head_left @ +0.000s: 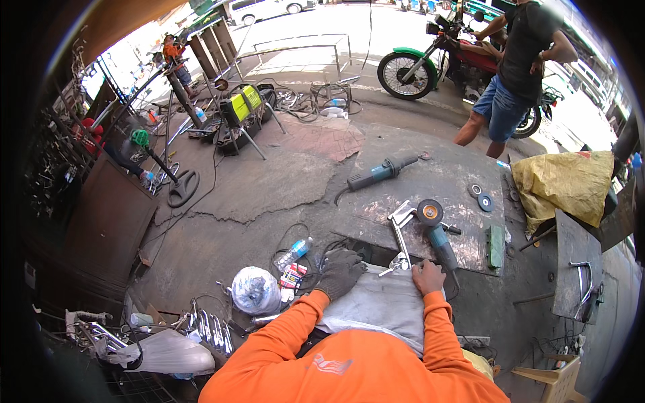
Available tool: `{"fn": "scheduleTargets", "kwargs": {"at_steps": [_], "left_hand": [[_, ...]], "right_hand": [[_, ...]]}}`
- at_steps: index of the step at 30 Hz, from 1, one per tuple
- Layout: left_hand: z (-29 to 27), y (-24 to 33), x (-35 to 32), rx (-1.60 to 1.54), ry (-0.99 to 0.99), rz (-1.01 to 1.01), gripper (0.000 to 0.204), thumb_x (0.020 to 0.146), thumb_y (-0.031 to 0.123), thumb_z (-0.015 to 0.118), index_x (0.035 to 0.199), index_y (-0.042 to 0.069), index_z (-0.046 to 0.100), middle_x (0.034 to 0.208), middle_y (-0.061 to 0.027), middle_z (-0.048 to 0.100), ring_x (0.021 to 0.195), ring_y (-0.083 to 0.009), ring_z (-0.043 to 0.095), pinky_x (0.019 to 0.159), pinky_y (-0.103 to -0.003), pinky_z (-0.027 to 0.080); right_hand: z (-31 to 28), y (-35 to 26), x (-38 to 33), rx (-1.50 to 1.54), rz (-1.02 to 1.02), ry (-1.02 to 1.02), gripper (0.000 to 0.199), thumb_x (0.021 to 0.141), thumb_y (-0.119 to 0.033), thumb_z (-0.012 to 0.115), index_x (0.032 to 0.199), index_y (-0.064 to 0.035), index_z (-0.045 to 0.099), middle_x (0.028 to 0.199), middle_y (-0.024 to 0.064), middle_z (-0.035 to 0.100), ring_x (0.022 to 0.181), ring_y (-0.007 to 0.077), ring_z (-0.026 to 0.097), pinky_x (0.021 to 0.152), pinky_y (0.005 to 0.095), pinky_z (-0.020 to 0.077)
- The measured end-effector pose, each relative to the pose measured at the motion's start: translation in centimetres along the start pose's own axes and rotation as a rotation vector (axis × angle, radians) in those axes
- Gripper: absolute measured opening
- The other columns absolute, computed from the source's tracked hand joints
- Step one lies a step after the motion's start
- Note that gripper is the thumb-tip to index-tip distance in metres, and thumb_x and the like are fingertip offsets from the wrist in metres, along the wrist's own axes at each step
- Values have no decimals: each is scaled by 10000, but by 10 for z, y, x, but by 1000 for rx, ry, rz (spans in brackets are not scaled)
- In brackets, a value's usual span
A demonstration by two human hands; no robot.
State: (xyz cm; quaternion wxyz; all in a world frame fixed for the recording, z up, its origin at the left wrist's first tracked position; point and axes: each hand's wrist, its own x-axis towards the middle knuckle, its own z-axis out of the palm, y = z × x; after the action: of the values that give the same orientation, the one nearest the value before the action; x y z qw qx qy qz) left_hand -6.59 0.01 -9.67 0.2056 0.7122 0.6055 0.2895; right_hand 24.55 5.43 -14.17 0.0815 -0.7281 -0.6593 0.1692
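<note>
My left hand (341, 272), in a dark grey work glove, lies over the far left edge of a grey cloth (376, 305) across my lap; its fingers are apart. My bare right hand (428, 277) is at the cloth's far right edge, fingers curled over it. What lies under those fingers is hidden. Between the hands, a shiny metal clamp-like piece (398, 263) rests at the cloth's far edge. Beyond it, a bright angled metal bracket (401, 225) lies on a worn metal plate (463, 181). An angle grinder (440, 245) with a disc lies just beyond my right hand.
Another power tool (383, 172) and loose grinding discs (484, 201) lie farther off. At left are a plastic-wrapped roll (255, 290), a water bottle (293, 254) and several wrenches (211, 329). A green welding machine (243, 105) and cables stand beyond. A person (514, 74) stands beside a motorcycle (437, 64).
</note>
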Motion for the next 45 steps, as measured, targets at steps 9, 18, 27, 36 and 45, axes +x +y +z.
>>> {"fn": "scheduleTargets", "kwargs": {"at_steps": [9,18,27,36,45], "left_hand": [[-4,1,3,-18,-50,-52,394,1000,329,724,1228,10,763,1386,-192,701,1348,-381,616,1172,-464,461],[3,-9,1,25,8,-40,364,966,332,738,1141,17,785,1267,-175,736,1245,-384,643,1115,-483,476],[8,-10,5,-71,-32,-131,374,957,297,753,1153,-19,796,1210,-215,766,1209,-386,676,1092,-469,502],[10,-22,4,41,11,42,371,985,315,705,1186,15,792,1156,-239,777,1108,-417,720,1012,-480,541],[13,-23,3,-73,-2,-75,388,946,329,770,1118,-18,797,1209,-217,765,1180,-396,686,1083,-477,504]], "right_hand": [[2,-3,1,-8,27,-6,410,948,-488,662,1056,-109,779,1172,133,795,1210,412,666,1016,649,475],[1,-7,-2,11,-4,-10,406,974,-489,641,1057,-116,779,1167,131,792,1231,411,651,1029,661,460],[-5,-15,-3,10,7,-42,495,986,-497,589,1164,-73,773,1210,144,786,1236,405,651,1000,652,463],[-9,-17,-5,-2,2,-29,474,979,-480,584,1122,-74,784,1196,163,793,1225,410,665,1013,660,462],[-5,-16,-5,-13,-11,-11,400,964,-407,596,1098,-80,783,1180,162,796,1214,408,672,1000,664,464]]}}
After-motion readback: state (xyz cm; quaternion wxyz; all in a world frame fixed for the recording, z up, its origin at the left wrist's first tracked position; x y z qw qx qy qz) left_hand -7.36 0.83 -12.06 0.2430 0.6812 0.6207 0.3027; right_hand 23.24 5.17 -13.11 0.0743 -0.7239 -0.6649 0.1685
